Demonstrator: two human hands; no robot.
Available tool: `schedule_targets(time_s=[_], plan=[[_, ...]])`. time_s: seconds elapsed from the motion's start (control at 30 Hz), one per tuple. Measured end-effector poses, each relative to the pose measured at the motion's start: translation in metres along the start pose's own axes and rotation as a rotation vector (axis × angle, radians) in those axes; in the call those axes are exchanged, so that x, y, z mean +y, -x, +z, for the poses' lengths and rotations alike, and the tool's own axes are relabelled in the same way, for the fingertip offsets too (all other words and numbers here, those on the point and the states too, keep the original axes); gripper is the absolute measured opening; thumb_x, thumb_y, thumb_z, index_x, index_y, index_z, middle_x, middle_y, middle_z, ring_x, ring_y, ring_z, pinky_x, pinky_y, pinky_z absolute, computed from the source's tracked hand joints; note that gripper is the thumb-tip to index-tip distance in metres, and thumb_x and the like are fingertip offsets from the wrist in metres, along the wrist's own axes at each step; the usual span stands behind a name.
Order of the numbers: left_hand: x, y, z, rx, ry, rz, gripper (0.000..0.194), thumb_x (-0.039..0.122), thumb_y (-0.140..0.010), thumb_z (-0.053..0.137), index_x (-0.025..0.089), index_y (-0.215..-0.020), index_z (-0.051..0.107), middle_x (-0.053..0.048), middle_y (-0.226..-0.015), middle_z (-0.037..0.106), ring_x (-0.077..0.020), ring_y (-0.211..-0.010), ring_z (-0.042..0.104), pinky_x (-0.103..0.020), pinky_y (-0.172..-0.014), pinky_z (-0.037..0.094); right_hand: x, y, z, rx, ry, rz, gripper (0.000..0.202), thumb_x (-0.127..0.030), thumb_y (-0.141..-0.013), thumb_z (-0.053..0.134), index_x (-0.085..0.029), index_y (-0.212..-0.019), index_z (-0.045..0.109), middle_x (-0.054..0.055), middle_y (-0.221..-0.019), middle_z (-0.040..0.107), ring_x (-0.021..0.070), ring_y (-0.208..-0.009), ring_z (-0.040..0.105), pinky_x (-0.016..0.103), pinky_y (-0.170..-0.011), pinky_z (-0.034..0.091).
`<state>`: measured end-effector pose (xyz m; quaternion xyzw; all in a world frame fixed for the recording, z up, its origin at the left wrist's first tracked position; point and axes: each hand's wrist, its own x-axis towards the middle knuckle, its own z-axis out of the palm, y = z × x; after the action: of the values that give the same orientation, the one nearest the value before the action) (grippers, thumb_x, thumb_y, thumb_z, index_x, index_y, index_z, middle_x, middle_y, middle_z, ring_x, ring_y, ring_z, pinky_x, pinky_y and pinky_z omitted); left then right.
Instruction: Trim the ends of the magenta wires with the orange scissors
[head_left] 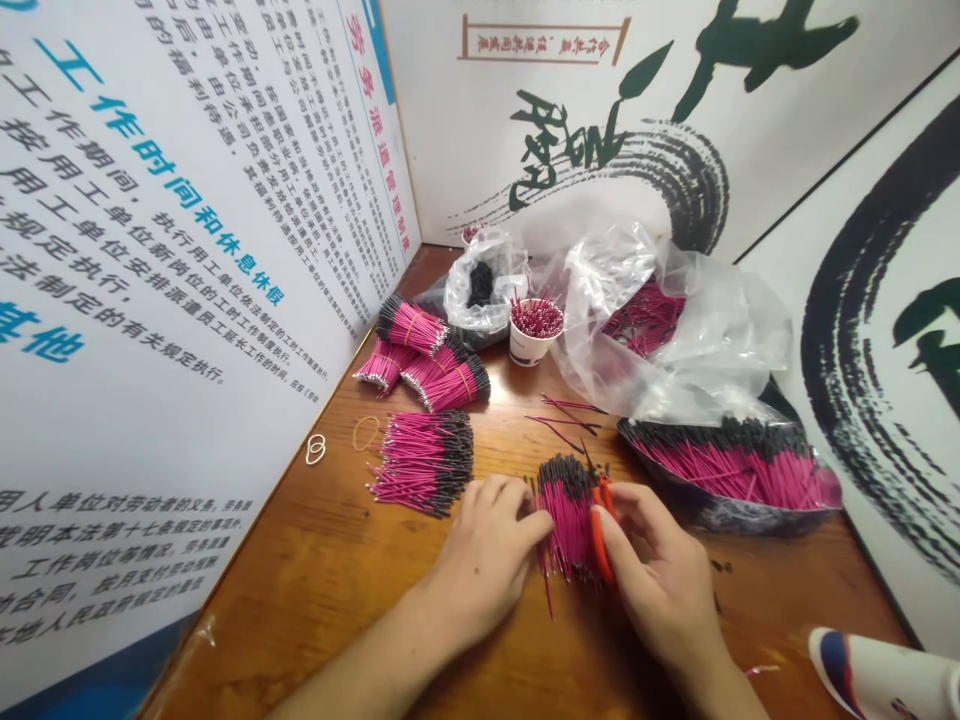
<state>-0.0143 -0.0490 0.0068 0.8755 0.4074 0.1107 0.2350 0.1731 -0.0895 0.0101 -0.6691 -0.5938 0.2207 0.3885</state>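
Observation:
A pile of pink wires with black ends [568,515] lies on the wooden table between my two hands. My left hand [487,545] is at the pile's left edge, its thumb and forefinger pinched together near a wire; what they hold is too small to make out. Orange-handled scissors [602,530] are held in my right hand [660,570] at the pile's right edge, their dark blades pointing away from me. Left of the pile, a flat stack of similar wires [420,460] rests with its black ends toward my left hand.
Banded wire bundles [450,375] sit at the back left, beside a paper cup [532,345] of wires. Plastic bags [712,340] stand behind a dark tray [739,500] full of wires. Rubber bands [316,449] lie left; a white cup [877,675] lies front right. Printed panels border the table [322,590].

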Motion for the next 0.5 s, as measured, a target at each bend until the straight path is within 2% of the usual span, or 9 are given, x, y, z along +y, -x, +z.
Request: schedule_targets(time_s=[0.13, 0.23, 0.33, 0.5], plan=[[0.001, 0.0, -0.003, 0.006, 0.041, -0.016, 0.016, 0.017, -0.098, 0.043, 0.021, -0.1, 0.058, -0.005, -0.105, 0.058, -0.023, -0.101, 0.048, -0.039, -0.087, 0.04, -0.001, -0.001, -0.001, -0.003, 0.001, -0.022, 0.018, -0.035, -0.094, 0.056, -0.019, -0.097, 0.061, 0.003, -0.076, 0.071, 0.0167, -0.067, 0.07, 0.021, -0.056, 0.055], [0.005, -0.002, -0.006, 0.032, 0.046, -0.12, 0.012, 0.027, -0.096, 0.05, 0.018, -0.1, 0.056, -0.007, -0.106, 0.058, -0.0248, -0.101, 0.048, -0.042, -0.09, 0.041, 0.0, -0.002, -0.001, -0.002, 0.003, -0.03, 0.017, -0.034, -0.094, 0.057, -0.019, -0.098, 0.061, 0.003, -0.077, 0.072, 0.0165, -0.066, 0.07, 0.021, -0.056, 0.055], [0.01, -0.003, -0.005, 0.039, -0.056, -0.188, 0.017, 0.035, -0.092, 0.055, 0.018, -0.092, 0.057, -0.009, -0.101, 0.058, -0.0276, -0.097, 0.048, -0.046, -0.087, 0.041, 0.0, -0.002, -0.002, -0.004, 0.006, -0.041, 0.017, -0.034, -0.094, 0.057, -0.019, -0.099, 0.061, 0.003, -0.075, 0.071, 0.0165, -0.065, 0.07, 0.021, -0.057, 0.056], [0.014, -0.003, 0.0, 0.04, -0.16, -0.207, 0.008, 0.021, -0.088, 0.051, 0.018, -0.086, 0.058, -0.009, -0.093, 0.06, -0.0277, -0.09, 0.049, -0.045, -0.078, 0.04, 0.0, 0.0, -0.002, -0.016, -0.012, -0.035, 0.017, -0.035, -0.093, 0.057, -0.019, -0.098, 0.061, 0.004, -0.079, 0.073, 0.018, -0.069, 0.072, 0.022, -0.058, 0.057]])
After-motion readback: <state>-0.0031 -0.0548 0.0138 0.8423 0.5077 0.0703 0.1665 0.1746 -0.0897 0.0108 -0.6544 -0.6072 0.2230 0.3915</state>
